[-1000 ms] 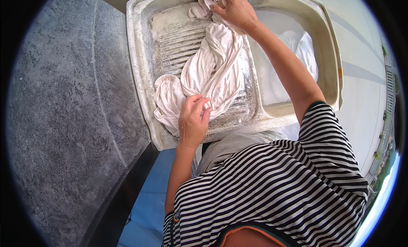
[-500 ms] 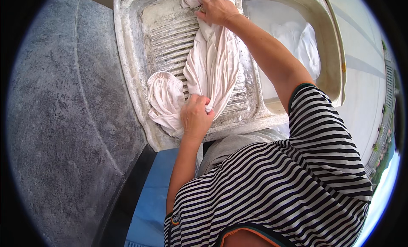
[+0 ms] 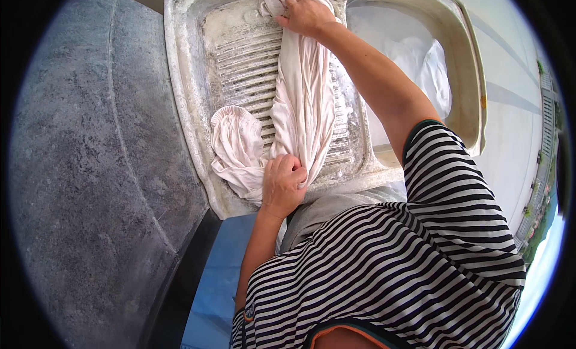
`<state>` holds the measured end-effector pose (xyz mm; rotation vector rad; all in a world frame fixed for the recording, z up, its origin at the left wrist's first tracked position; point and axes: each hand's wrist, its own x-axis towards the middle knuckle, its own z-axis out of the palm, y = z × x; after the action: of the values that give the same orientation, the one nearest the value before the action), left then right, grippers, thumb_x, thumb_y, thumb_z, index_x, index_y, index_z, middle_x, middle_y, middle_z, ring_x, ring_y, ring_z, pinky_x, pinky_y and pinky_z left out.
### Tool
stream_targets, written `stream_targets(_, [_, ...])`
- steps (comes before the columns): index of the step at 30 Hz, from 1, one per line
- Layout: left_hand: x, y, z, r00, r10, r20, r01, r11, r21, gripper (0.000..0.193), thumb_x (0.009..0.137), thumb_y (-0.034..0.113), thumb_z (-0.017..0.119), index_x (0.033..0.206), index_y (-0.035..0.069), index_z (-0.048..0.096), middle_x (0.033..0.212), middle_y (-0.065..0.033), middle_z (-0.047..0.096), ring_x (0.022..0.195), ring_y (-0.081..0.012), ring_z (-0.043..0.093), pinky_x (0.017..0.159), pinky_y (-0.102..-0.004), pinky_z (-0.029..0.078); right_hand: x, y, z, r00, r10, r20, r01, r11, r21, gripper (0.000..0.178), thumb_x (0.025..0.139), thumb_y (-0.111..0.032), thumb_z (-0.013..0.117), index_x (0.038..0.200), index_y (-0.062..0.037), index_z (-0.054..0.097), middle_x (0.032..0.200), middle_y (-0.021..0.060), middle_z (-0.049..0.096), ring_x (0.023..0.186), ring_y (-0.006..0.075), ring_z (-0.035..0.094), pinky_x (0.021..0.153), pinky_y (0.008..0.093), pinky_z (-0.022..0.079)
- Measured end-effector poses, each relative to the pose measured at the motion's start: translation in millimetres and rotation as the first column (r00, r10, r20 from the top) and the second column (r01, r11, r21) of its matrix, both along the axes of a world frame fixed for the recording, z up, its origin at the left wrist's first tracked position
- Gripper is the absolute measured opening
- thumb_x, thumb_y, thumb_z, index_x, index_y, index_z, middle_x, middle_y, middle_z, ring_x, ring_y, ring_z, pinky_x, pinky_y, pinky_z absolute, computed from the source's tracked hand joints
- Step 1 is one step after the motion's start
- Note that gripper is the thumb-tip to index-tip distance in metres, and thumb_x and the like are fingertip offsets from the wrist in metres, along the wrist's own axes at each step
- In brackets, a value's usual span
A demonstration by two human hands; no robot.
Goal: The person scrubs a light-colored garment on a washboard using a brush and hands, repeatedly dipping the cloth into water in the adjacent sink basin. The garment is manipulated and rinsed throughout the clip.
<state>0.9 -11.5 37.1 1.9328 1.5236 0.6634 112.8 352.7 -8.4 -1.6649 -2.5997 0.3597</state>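
Note:
A wet, pale pinkish-white garment (image 3: 303,103) lies stretched lengthwise over the ridged washboard (image 3: 247,67) of a worn stone-like laundry sink. Its near end is gripped in my left hand (image 3: 283,184), fingers closed round the bunched fabric by the sink's front edge. At the far end my right hand (image 3: 307,16) is closed on the cloth, pressing it near the back of the board. A gathered, ribbed-edged part of the cloth (image 3: 236,148) lies heaped at the left of my left hand. What is under my palms is hidden.
Right of the washboard is a basin (image 3: 472,79) of cloudy water with a white cloth (image 3: 433,79) partly in it. A dark grey stone-like slab (image 3: 96,151) flanks the sink on the left. A blue surface (image 3: 219,283) shows below the sink's near left corner.
My left hand has drawn back toward me, pulling the garment longer and straighter along the board. My right hand stays almost where it was, still holding the far end.

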Motion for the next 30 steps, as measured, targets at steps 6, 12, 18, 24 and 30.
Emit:
stream_targets(6, [-2.9, -11.4, 1.2, 0.994, 0.056, 0.093, -0.059, 0.998, 0.02, 0.03, 0.069, 0.014, 0.081, 0.063, 0.008, 0.053, 0.084, -0.0062, 0.053, 0.083, -0.0292, 0.053, 0.075, -0.0424, 0.041, 25.5, -213.5, 44.6, 0.701, 0.61, -0.368, -0.589, 0.787, 0.183, 0.055, 0.084, -0.05, 0.072, 0.117, -0.0084, 0.06, 0.083, 0.0097, 0.057, 0.079, 0.0282, 0.065, 0.074, 0.0422, 0.055])
stream_targets(12, [-21.4, -4.6, 9.6, 0.996, 0.079, 0.034, -0.079, 0.997, -0.012, 0.024, 0.073, 0.011, 0.076, 0.065, 0.007, 0.054, 0.082, -0.007, 0.053, 0.079, -0.0301, 0.055, 0.071, -0.0432, 0.044, -8.1, -58.4, 5.4, 0.989, 0.119, -0.089, -0.116, 0.992, 0.043, 0.054, 0.093, -0.057, 0.062, 0.113, -0.0074, 0.059, 0.103, 0.0164, 0.065, 0.097, 0.0352, 0.068, 0.082, 0.0455, 0.057])
stream_targets(18, [-42.0, 62.1, 28.1, 0.887, 0.46, -0.047, -0.46, 0.869, -0.179, 0.035, 0.081, 0.033, 0.081, 0.085, 0.006, 0.059, 0.091, -0.0097, 0.057, 0.084, -0.0321, 0.06, 0.073, -0.0454, 0.048, 1.5, 12.7, 16.8, 0.792, -0.134, -0.595, 0.14, 0.989, -0.036, 0.05, 0.089, -0.049, 0.067, 0.106, -0.0026, 0.07, 0.1, 0.0232, 0.072, 0.097, 0.0409, 0.069, 0.087, 0.0484, 0.054])
stream_targets(24, [26.8, 144.4, -16.6, 0.928, 0.186, -0.323, -0.187, 0.982, 0.026, 0.041, 0.083, 0.038, 0.08, 0.106, 0.007, 0.065, 0.098, -0.0097, 0.061, 0.087, -0.0291, 0.065, 0.079, -0.0421, 0.053, 45.2, -22.4, 86.9, 0.657, -0.31, -0.688, 0.254, 0.949, -0.185, 0.047, 0.094, -0.044, 0.061, 0.114, -0.0022, 0.068, 0.106, 0.0254, 0.07, 0.099, 0.0411, 0.069, 0.087, 0.046, 0.054])
stream_targets(30, [9.3, 164.4, -35.0, 0.914, 0.316, 0.254, -0.25, 0.933, -0.26, 0.018, 0.081, 0.017, 0.081, 0.09, 0.005, 0.07, 0.099, -0.0123, 0.063, 0.086, -0.0261, 0.064, 0.083, -0.0369, 0.053, 91.3, -30.7, 70.1, 0.583, -0.352, -0.733, 0.256, 0.935, -0.246, 0.058, 0.095, -0.056, 0.063, 0.12, -0.0041, 0.069, 0.103, 0.0086, 0.072, 0.095, 0.0167, 0.064, 0.089, 0.0315, 0.051])
